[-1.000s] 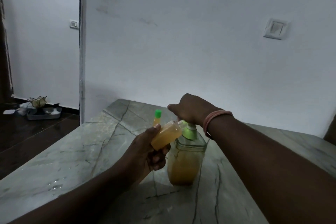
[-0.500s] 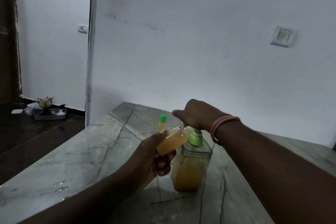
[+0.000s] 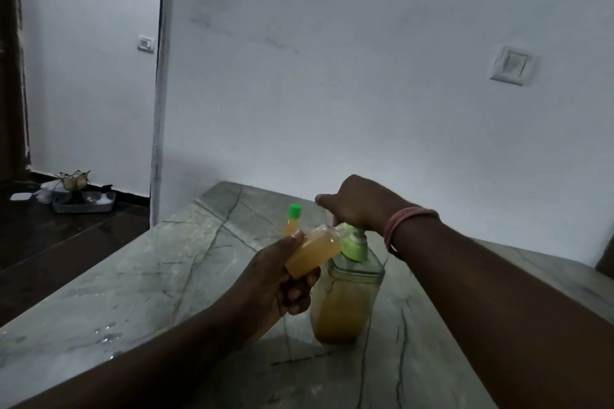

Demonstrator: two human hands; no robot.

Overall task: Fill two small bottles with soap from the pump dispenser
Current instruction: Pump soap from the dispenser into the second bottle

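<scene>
We hold the small bottle (image 3: 312,254), light and likely slippery, round its base in our left hand (image 3: 279,279), mouth at the pump dispenser (image 3: 345,289) spout; our right hand (image 3: 360,204) presses the pump.

The single head view is dim and cool-toned, with a grey-blue cast over the white wall (image 3: 365,60). Light is soft and diffuse; no lamp or window is visible. The wall is brightest at upper right and darkens toward its base, where a broad soft shadow lies behind the marble counter (image 3: 166,276). The counter shows faint sheen and small bright specular spots near its left edge. The dark floor (image 3: 66,236) at left loses most detail. Both forearms read as near-silhouettes with little surface detail. Wide-angle distortion bows the wall corner (image 3: 159,93). Fine detail is soft and smeared by compression throughout, most at frame edges.
</scene>
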